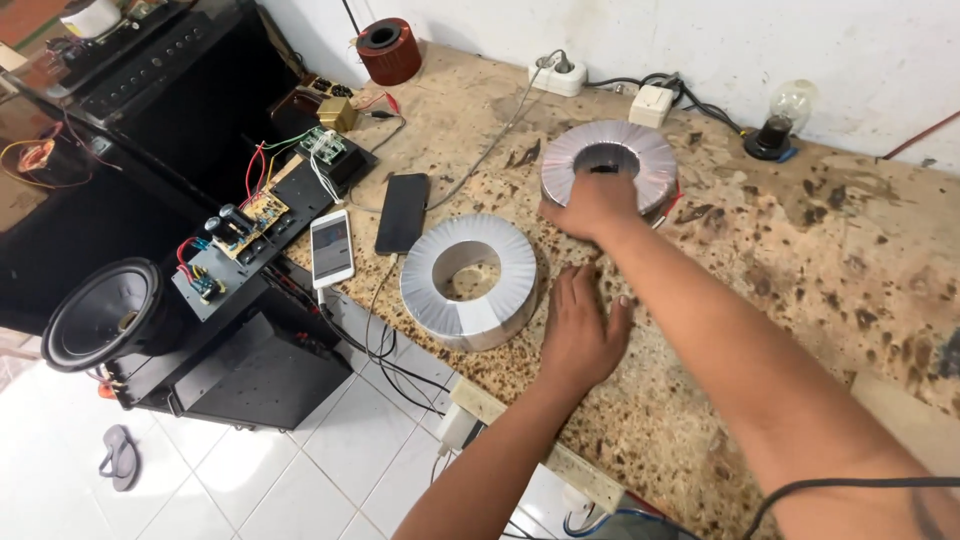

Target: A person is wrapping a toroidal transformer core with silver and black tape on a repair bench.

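I am reaching my right hand point(597, 205) across the stained workbench point(800, 270) and closing its fingers over the near rim of the far toroidal coil point(610, 160), the one wound in pinkish copper and lying flat at about twelve o'clock from my hands. My grip is wrapping that rim, though I cannot tell how far the fingers are going into the centre hole. My left hand point(582, 330) is lying flat and open on the bench, palm down, holding nothing, just beside the near toroidal coil point(469, 280), which is wrapped in white tape and sitting at about ten o'clock from that hand, close to the bench edge. The two coils are lying near each other, not touching. At nine o'clock from the white coil a black phone point(402, 212) and a white phone point(331, 248) are lying side by side. Farther toward ten o'clock an open amplifier chassis point(255, 225) with circuit boards is standing, and a loose speaker point(105, 312) is resting below it. At one o'clock a light bulb point(785, 115) is standing by the wall.
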